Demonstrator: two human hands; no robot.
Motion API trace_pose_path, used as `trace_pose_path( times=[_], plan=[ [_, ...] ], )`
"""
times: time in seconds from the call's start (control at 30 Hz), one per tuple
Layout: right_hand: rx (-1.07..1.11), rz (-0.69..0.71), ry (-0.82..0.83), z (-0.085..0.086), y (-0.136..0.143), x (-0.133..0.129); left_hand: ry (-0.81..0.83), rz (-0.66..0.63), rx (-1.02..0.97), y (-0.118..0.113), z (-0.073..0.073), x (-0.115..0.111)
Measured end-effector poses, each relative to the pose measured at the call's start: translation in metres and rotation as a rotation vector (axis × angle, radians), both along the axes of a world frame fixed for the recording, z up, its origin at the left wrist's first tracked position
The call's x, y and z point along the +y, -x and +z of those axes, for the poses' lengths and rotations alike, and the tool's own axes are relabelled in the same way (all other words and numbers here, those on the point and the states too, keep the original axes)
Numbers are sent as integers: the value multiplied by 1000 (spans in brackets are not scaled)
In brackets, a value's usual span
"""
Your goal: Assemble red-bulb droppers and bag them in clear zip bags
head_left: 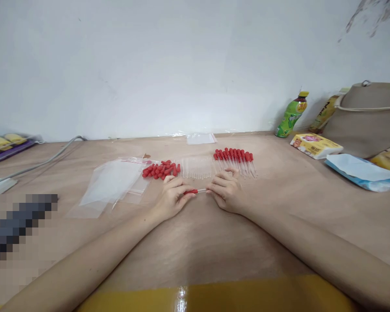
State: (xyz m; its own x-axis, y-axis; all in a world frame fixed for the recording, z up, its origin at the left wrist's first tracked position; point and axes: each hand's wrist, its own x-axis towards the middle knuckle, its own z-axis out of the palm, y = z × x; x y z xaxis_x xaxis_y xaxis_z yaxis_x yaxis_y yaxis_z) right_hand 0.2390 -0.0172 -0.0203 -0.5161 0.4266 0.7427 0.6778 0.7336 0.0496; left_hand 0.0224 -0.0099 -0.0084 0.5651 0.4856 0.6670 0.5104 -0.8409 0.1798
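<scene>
My left hand is closed in a pinch on a red rubber dropper bulb. A clear dropper tube runs from that bulb to my right hand, whose fingers pinch its other end. Behind my left hand is a pile of loose red bulbs. Bare clear tubes lie side by side in the middle, beyond both hands. Past my right hand, droppers with red bulbs fitted lie in a row, their clear tips toward me.
Clear zip bags lie at left, with a small bag by the wall. A grey cable crosses the far left. At right stand a green bottle, a yellow tissue pack, a blue-white packet and a beige bag.
</scene>
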Motion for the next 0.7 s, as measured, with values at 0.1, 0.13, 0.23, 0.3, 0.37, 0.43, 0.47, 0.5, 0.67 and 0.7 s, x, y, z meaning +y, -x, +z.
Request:
trace_pose_path(
  times=[0.1,0.13,0.23,0.3,0.37,0.43,0.47,0.5,0.67,0.7],
  plan=[
    [-24,3,40,1,1,-1,0,-16,19,0,0,-1],
    [-30,4,56,1,2,-1,-2,-16,16,0,0,-1],
    [-43,16,96,2,3,-2,-3,-13,9,0,-1,-1],
    [-56,23,115,2,3,-2,-4,-11,16,0,-2,-1],
    [-71,21,130,2,3,-2,-4,-6,24,1,-3,0],
    [-97,10,151,3,3,-1,-9,0,32,2,-3,0],
    [-114,4,162,4,2,0,-16,3,38,2,-3,1],
    [-133,0,173,5,2,0,-24,6,46,3,-3,1],
    [-274,-38,191,19,2,-5,-12,63,108,3,0,-1],
    [-305,-59,188,22,1,-7,2,90,101,3,0,-1]
  ],
)
